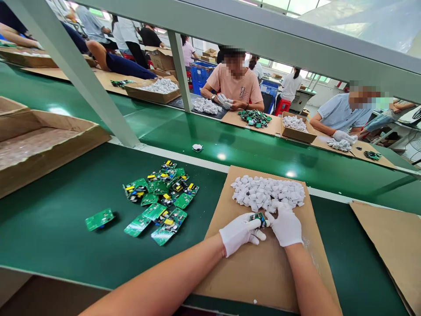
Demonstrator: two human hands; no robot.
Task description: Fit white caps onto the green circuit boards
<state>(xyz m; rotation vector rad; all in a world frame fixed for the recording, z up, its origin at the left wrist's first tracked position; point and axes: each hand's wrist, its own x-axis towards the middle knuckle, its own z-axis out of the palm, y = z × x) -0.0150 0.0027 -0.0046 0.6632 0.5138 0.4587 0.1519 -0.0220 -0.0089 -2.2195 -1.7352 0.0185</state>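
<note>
In my left hand [241, 232], which wears a white glove, a small green circuit board [259, 219] is gripped between thumb and fingers, its components facing up. My right hand [286, 224], gloved too, is at the board's right end with its fingers drawn together. Whether those fingers pinch the board or a small white piece cannot be made out. Just beyond both hands lies a heap of small white pieces [259, 191] on a flat cardboard sheet [250, 276]. Left of the cardboard, several circuit boards [161, 188] with yellow and black components lie in a loose pile.
One circuit board [99, 219] lies apart at the left. A cardboard box [49, 153] stands at far left; another cardboard sheet [391, 237] lies at right. A metal post [82, 83] and beam cross the view. Beyond the green conveyor [158, 131], co-workers sit at similar heaps.
</note>
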